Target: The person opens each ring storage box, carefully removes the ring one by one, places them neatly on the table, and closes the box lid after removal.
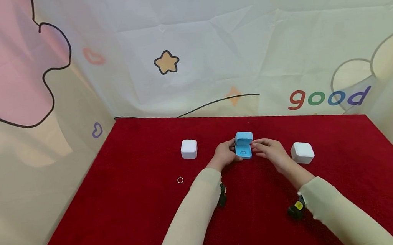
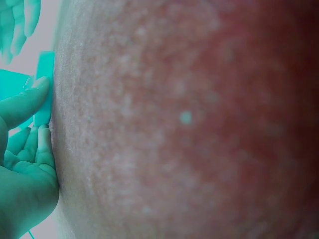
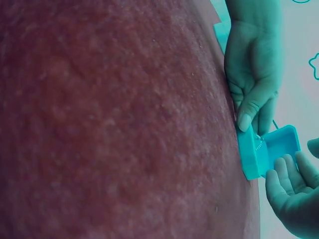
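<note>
A small light-blue ring box (image 1: 244,137) stands with its lid raised on the red cloth, and a ring (image 1: 243,152) sits in its base. My left hand (image 1: 224,153) holds the box from the left; in the left wrist view its thumb (image 2: 31,102) presses on the box's front (image 2: 46,64). On the other side is my right hand (image 1: 270,150), its fingertips right at the box's edge. The right wrist view shows those fingers (image 3: 282,175) loosely bent beside the open blue box (image 3: 249,154), pinching nothing.
One white box (image 1: 189,149) stands left of my hands, another white box (image 1: 302,153) just beyond my right wrist. A loose ring (image 1: 180,180) lies on the red cloth (image 1: 127,212) at the left. Behind the table hangs a printed curtain (image 1: 205,60).
</note>
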Action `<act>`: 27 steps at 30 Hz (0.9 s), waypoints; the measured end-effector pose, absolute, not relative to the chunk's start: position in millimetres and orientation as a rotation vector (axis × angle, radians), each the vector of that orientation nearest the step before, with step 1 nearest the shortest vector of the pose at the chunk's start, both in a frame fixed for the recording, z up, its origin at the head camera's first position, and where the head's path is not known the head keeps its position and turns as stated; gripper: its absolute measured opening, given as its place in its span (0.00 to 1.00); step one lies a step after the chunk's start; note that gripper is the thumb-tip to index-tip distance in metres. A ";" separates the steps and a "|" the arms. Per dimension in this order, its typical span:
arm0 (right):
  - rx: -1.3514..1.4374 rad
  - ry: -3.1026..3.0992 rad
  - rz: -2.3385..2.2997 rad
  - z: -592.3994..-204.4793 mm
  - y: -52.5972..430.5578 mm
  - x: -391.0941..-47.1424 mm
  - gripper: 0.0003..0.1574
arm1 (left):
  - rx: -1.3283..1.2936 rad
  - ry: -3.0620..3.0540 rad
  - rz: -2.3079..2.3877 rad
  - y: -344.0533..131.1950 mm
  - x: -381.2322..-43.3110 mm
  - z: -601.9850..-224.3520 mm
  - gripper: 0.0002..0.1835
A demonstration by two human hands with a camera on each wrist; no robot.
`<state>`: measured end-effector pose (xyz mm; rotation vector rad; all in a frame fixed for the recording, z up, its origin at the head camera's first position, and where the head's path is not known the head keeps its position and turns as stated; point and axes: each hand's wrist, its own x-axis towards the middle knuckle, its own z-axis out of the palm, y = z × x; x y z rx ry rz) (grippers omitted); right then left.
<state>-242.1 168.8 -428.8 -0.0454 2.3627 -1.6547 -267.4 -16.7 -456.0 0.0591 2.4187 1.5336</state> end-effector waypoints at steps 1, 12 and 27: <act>-0.048 2.377 -1.637 -429.6 167.0 -242.6 0.32 | 0.059 2.418 1.534 -16.6 -267.2 -455.9 0.41; -0.159 2.578 -1.377 -438.9 157.7 -247.4 0.26 | 0.072 2.396 1.545 -17.5 -265.8 -458.2 0.41; -0.343 2.829 -1.061 -439.7 149.4 -258.5 0.17 | 0.096 2.429 1.523 -18.6 -271.0 -461.0 0.41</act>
